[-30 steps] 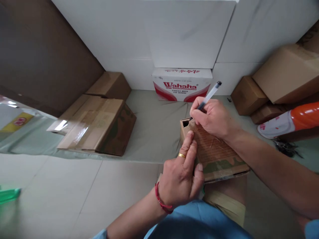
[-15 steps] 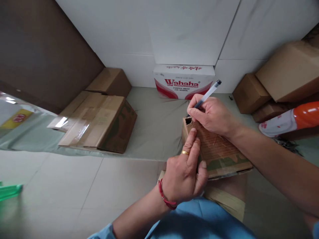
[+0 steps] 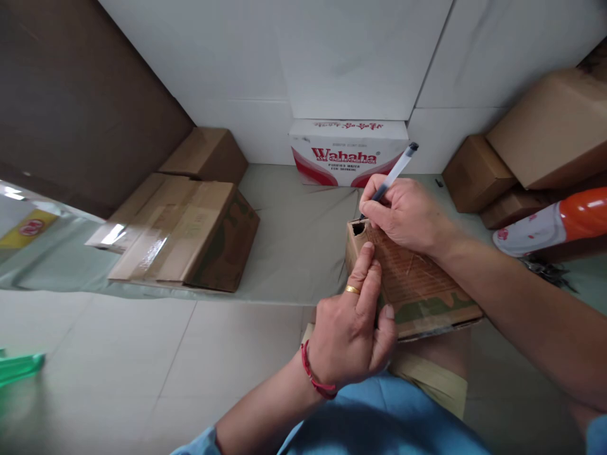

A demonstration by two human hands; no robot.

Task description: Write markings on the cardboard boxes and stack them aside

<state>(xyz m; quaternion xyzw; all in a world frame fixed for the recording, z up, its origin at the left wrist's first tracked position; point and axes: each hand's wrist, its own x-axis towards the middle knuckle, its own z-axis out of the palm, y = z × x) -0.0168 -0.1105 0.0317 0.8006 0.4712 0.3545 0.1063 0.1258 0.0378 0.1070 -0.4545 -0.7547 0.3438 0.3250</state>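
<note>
Pen [image 3: 397, 170] slants up from the right hand [image 3: 405, 212], pinched by thumb and fingers, tip near a hole [image 3: 358, 230] in the box [image 3: 411, 284]; the left hand [image 3: 351, 332] lays two fingers, pressed together, on that box.

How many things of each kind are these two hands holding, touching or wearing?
Pen: 1, in the right hand
Cardboard box with green print: 1, under the left hand
Gold ring: 1, on a left finger
Red bracelet: 1, at that hand's wrist
Total: 4
</note>
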